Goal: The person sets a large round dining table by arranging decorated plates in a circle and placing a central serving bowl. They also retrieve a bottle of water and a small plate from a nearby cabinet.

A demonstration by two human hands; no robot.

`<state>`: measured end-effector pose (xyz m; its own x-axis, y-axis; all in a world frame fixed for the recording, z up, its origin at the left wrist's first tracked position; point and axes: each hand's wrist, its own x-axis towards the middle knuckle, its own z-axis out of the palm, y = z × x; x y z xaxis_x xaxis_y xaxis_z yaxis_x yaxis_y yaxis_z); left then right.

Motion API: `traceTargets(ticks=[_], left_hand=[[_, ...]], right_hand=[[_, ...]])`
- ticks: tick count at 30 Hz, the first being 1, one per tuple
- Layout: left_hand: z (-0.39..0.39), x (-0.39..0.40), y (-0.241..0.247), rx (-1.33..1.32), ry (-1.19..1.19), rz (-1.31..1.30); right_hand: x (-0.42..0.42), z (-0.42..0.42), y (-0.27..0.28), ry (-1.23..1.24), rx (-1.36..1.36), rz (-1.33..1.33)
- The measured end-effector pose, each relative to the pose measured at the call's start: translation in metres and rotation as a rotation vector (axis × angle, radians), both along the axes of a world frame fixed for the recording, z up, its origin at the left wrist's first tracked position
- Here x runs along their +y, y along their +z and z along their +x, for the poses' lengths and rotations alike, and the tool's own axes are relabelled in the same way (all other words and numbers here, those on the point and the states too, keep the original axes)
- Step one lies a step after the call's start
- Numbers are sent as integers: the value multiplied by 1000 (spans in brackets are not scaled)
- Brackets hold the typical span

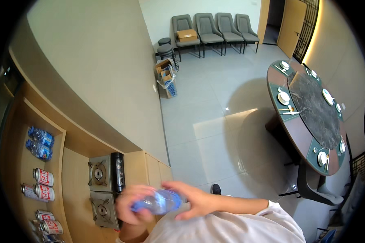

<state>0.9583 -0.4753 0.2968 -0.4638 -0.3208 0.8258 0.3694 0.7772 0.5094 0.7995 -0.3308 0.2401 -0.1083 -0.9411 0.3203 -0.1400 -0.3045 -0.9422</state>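
A clear plastic water bottle with blue ends (160,201) lies sideways in front of my body, slightly blurred. My left hand (133,203) is closed round one end of it. At the other end, my right hand (193,200) has its thumb and fingers spread around the bottle; whether it touches the bottle is not clear. Just left of my left hand, two portable gas stoves (99,174) stand one beside the other on the wooden counter. More water bottles (41,144) and several gas canisters (44,177) are on the shelf at the far left.
To the right stands a round dining table (276,104) set with bowls and cutlery, with a grey chair (311,188) at its near side. Grey chairs (211,37), stools (165,48) and opened cardboard boxes (169,86) are by the walls. A wooden door (290,27) stands ajar.
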Motion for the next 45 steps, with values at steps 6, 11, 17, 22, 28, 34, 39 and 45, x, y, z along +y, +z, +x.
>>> traceTargets(ticks=[6,11,17,22,28,34,39,45], left_hand=[[-21,18,21,-229,-161,-340],[-38,17,18,-357,-432,-534],[-48,11,-13,-479,126,-476],[-62,30,-24,-526,199,-344],[-62,23,-10,-322,-257,-529],[-66,9,-42,-401,34,-497],[-74,13,-70,-461,255,-401],[-78,40,-68,-761,615,-296]], right_hand=[[10,-32,20,542,-36,221],[18,-46,2,562,82,201],[33,-41,-2,-72,333,380],[37,-55,-21,-71,270,283],[39,-58,-17,324,117,254],[30,-40,-48,-155,218,273],[17,-36,-83,-391,280,165],[7,-29,-105,-622,365,-13]])
